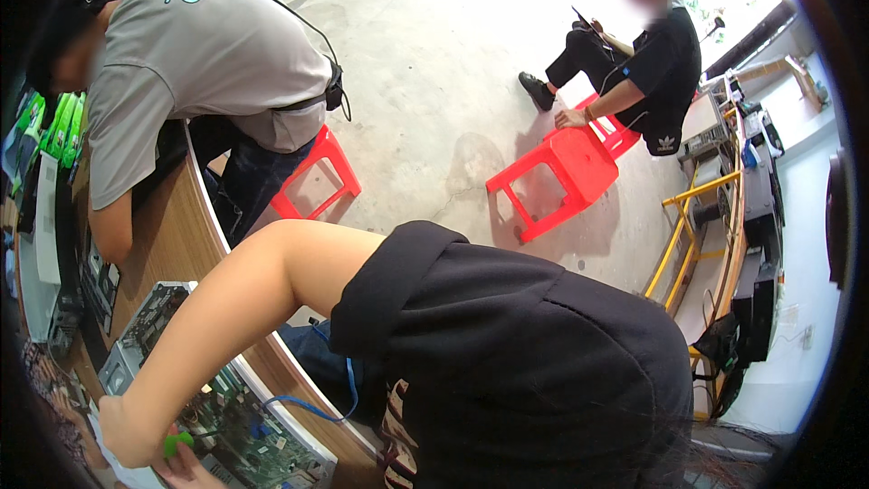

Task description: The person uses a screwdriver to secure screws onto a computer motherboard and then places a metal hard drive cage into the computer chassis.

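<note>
On the bench (167, 231), a green circuit board (258, 442) lies beside both hands. The left hand (192, 473) has its fingertips against a green-handled tool (178, 443) at the board's edge; how closed that grip is, I cannot tell. The right hand (128, 435) bends close by, fingers hidden, grip unclear.

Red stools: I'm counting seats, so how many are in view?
2 clearly: one stool behind the person in grey, another beside the seated person. Red plastic under that person may be a third, mostly hidden.
</note>
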{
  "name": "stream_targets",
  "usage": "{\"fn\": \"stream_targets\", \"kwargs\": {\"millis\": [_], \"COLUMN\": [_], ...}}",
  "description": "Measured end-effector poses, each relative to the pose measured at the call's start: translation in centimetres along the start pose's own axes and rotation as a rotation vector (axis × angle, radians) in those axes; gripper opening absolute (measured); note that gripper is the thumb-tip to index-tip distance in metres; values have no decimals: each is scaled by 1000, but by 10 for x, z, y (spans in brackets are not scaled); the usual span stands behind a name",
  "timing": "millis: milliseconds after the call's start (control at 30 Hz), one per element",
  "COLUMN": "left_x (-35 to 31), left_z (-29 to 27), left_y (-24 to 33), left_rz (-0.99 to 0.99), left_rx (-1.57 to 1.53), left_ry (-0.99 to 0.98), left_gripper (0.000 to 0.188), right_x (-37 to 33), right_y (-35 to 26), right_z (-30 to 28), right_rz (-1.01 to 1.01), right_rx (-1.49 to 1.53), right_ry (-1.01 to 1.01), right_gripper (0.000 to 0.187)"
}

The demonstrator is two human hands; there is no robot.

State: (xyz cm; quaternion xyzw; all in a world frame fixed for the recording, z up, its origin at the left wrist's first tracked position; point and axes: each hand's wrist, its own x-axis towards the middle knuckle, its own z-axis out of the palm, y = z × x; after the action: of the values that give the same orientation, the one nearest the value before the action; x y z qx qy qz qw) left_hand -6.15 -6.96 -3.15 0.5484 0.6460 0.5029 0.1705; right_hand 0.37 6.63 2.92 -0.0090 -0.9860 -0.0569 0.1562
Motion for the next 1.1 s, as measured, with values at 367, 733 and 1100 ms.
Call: {"fn": "stream_targets", "kwargs": {"millis": [367, 733, 1100], "left_x": [8, 6, -5], "left_z": [-15, -29, -31], "left_y": [-23, -54, -21], "left_rz": [-81, -128, -46], "left_rx": [366, 251, -84], "left_ry": [58, 81, -131], "left_gripper": [36, 37, 42], "right_x": [-14, -21, 7], "right_y": [5, -24, -7], "right_z": [-19, -42, -39], "right_rz": [68, 82, -96], "right_rx": [216, -5, 98], "right_ry": [53, 104, -166], "right_gripper": [36, 37, 29]}}
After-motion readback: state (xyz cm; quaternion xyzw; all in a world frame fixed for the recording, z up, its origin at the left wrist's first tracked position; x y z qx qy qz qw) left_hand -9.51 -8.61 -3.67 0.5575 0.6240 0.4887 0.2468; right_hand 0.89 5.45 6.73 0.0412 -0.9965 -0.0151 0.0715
